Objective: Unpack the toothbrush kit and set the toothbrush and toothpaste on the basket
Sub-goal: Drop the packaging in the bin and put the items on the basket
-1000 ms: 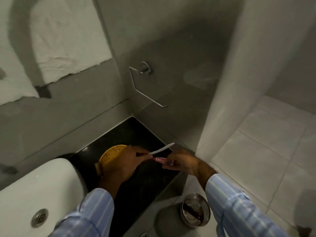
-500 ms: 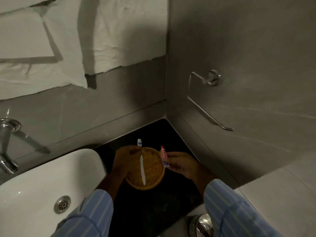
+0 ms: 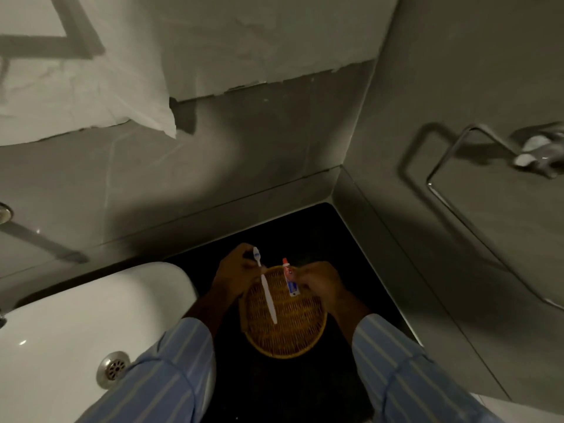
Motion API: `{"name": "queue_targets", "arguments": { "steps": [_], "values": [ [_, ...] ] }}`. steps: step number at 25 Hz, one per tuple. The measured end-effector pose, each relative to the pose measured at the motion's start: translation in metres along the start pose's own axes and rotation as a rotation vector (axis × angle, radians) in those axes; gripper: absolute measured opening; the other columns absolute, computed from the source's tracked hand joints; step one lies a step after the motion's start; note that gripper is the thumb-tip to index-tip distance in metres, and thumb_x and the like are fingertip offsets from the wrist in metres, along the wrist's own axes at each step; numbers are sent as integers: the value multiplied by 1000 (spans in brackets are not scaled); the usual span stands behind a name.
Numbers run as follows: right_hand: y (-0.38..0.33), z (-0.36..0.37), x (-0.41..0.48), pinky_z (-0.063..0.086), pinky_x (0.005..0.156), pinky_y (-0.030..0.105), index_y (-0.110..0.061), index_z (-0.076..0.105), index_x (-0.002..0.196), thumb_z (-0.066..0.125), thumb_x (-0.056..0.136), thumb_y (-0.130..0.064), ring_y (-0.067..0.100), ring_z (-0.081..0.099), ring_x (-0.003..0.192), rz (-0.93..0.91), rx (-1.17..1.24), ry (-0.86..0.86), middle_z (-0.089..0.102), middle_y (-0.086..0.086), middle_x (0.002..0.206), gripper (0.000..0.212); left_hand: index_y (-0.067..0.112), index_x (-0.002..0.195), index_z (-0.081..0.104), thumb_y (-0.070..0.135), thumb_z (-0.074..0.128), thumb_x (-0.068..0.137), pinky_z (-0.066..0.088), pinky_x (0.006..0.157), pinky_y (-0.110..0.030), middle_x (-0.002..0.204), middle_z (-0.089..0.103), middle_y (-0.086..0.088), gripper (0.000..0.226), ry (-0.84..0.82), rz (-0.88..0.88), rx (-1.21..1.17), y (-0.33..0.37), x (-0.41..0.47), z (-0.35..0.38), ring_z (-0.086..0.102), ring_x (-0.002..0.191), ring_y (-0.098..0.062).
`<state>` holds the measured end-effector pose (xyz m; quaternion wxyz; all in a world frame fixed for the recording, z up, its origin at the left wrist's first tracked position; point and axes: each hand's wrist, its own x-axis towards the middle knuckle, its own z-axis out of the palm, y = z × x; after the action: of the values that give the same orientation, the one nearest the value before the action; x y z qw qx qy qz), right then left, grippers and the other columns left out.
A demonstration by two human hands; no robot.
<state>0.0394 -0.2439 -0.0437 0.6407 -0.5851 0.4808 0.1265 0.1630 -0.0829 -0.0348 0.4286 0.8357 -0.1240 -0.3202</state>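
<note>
A round woven basket sits on the black counter in the corner. A white toothbrush lies across the basket's left half, its head sticking out past the far rim. My left hand pinches the toothbrush near its neck. A small red, white and blue toothpaste tube lies at the basket's far right rim, cap pointing away. My right hand has its fingertips on the tube's right side.
A white sink with a metal drain lies left of the black counter. Grey walls meet just behind the basket. A metal towel ring hangs on the right wall. A faucet part shows at the left edge.
Both hands carried the toothbrush and toothpaste from in front of me onto the basket. The tube has moved from beside the rim onto it. The view swung left and closer.
</note>
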Motion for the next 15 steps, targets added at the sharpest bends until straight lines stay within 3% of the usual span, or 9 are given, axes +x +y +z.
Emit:
{"name": "queue_targets", "arguments": {
  "steps": [2,6,11,15],
  "values": [
    [2,9,17,62,84,39,-4,76,91,73,85,-27,22,76,82,-48,-180,86,77,10,89,24,14,108,63,12,77,80,48,64,-11,99,68,-2,31,-26,9,55,-5,14,1,67,87,-11],
    [7,25,41,60,67,25,-4,71,94,65,91,-28,19,73,79,-32,-406,179,74,11,93,25,15,121,58,5,76,81,52,71,-20,101,71,-11,45,-89,-26,29,-16,30,5,69,96,-21],
    [12,31,54,59,63,28,-4,70,97,62,94,-27,20,71,78,-31,-651,241,73,12,96,25,20,134,53,5,76,81,55,88,-32,107,70,-7,60,-92,-43,65,-23,36,10,67,101,-20],
    [13,32,57,55,63,24,-7,70,100,62,94,-27,19,70,83,-31,-704,241,72,10,101,22,20,136,52,7,76,82,53,88,-31,105,68,-2,61,-96,-56,76,-24,37,12,66,103,-20]
  ]
}}
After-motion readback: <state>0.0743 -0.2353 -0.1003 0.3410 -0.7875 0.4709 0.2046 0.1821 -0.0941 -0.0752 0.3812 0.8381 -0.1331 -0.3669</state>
